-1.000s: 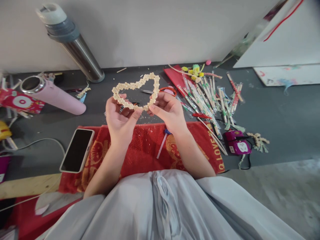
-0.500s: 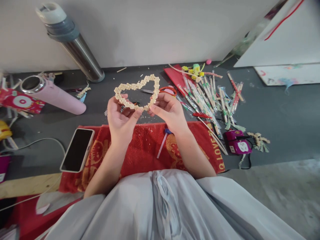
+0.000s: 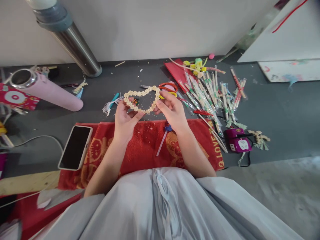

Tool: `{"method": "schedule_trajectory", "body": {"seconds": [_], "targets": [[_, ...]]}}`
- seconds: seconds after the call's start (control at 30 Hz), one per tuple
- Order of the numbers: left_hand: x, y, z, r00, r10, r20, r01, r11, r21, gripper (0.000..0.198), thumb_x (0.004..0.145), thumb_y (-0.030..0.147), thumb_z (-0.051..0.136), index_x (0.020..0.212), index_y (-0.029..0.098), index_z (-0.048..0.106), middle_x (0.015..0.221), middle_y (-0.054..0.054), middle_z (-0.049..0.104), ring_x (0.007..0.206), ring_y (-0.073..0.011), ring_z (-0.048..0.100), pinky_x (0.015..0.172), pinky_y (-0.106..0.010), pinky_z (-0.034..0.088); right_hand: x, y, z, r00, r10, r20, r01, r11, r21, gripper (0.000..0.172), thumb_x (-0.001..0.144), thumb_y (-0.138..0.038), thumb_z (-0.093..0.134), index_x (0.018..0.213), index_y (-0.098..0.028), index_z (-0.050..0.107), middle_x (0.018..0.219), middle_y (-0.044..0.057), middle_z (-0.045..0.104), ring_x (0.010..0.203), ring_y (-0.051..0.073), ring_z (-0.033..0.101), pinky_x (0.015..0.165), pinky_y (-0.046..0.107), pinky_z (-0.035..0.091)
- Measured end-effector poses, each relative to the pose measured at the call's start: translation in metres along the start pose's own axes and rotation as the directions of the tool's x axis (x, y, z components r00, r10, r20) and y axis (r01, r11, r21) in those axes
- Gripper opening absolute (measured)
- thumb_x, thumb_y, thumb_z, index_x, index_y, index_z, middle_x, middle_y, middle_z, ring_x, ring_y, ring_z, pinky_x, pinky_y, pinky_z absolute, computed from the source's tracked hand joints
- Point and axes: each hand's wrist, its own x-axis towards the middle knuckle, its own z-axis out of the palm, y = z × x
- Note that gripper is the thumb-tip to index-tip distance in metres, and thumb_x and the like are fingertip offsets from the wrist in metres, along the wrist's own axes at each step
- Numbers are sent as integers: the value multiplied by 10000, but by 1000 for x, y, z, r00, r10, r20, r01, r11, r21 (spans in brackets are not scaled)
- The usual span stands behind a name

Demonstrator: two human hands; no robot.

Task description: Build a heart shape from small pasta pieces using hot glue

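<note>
A cream-coloured, heart-shaped ring with a bumpy, beaded or knotted look (image 3: 136, 93) is held up between my two hands over the back edge of the red towel (image 3: 140, 146). My left hand (image 3: 126, 121) pinches its lower left side, thumb along the bottom. On the lower right side, my right hand (image 3: 172, 111) grips it between thumb and fingers. Behind the right fingers lie scissors with orange handles (image 3: 172, 86), partly hidden. A white-fringed tassel with a teal piece (image 3: 111, 102) rests left of the heart. A blue-topped plastic strip (image 3: 162, 141) lies on the towel.
Wrapped sticks (image 3: 206, 91) pile up at the right, beside a purple box (image 3: 238, 141). To the left are a phone (image 3: 75, 147), a pink tumbler (image 3: 50, 90) and a steel flask (image 3: 77, 46). Pale crumbs are scattered near the towel's back edge.
My hands have lowered the heart, drawing closer together and tipping it flatter. The tassel and the scissors' handles now show more. The camera view has shifted slightly.
</note>
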Motion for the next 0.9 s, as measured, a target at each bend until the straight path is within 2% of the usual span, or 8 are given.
{"method": "schedule_trajectory", "body": {"seconds": [0.1, 0.2, 0.4, 0.67, 0.77, 0.9], "targets": [[1, -9, 0, 1000, -11, -11, 11, 1000, 0, 771, 626, 560, 992, 1218, 275, 589, 1242, -69, 646, 1074, -217, 699, 917, -375, 644, -1, 8, -2, 999, 29, -20, -29, 999, 25, 708, 647, -747, 867, 1141, -304, 621, 813, -38, 716, 746, 195, 737, 681, 386, 667], [2, -20, -2, 1000, -7, -24, 7, 1000, -3, 846, 612, 558, 1001, 1273, 291, 544, 1183, -57, 653, 1065, -214, 702, 897, -361, 640, -2, 13, -4, 999, 49, -2, -49, 999, 11, 673, 676, -692, 877, 1151, -297, 609, 820, -39, 717, 750, 180, 725, 687, 369, 666], [2, -37, -9, 999, 26, -41, -24, 998, 52, 961, 591, 589, 1003, 1361, 335, 487, 1224, -59, 636, 1124, -239, 706, 954, -377, 614, -3, 17, -7, 996, 80, -26, -81, 997, -20, 684, 672, -700, 866, 1150, -290, 599, 860, -22, 719, 782, 179, 731, 700, 356, 661], [-1, -33, -8, 1000, 12, -20, -10, 995, 101, 936, 614, 614, 984, 1342, 316, 476, 1240, -65, 642, 1134, -246, 712, 958, -377, 617, -4, 10, -6, 995, 90, -42, -93, 993, -67, 649, 679, -686, 844, 1098, -263, 585, 850, -19, 683, 787, 158, 702, 688, 328, 643], [-2, -32, -9, 1000, 6, -9, -5, 991, 134, 920, 642, 652, 955, 1334, 313, 454, 1264, -69, 636, 1149, -249, 710, 967, -381, 614, -4, 13, -7, 993, 97, -61, -102, 992, -79, 624, 671, -653, 847, 1093, -266, 598, 854, -14, 676, 766, 166, 680, 650, 340, 631], [-3, -38, -10, 1000, 4, -10, -2, 982, 190, 918, 657, 709, 918, 1322, 319, 419, 1219, -58, 640, 1045, -220, 734, 906, -362, 630, -1, 24, -10, 994, 91, -68, -99, 986, -136, 600, 687, -640, 835, 1105, -270, 614, 885, -3, 692, 796, 184, 686, 702, 374, 634]]}}
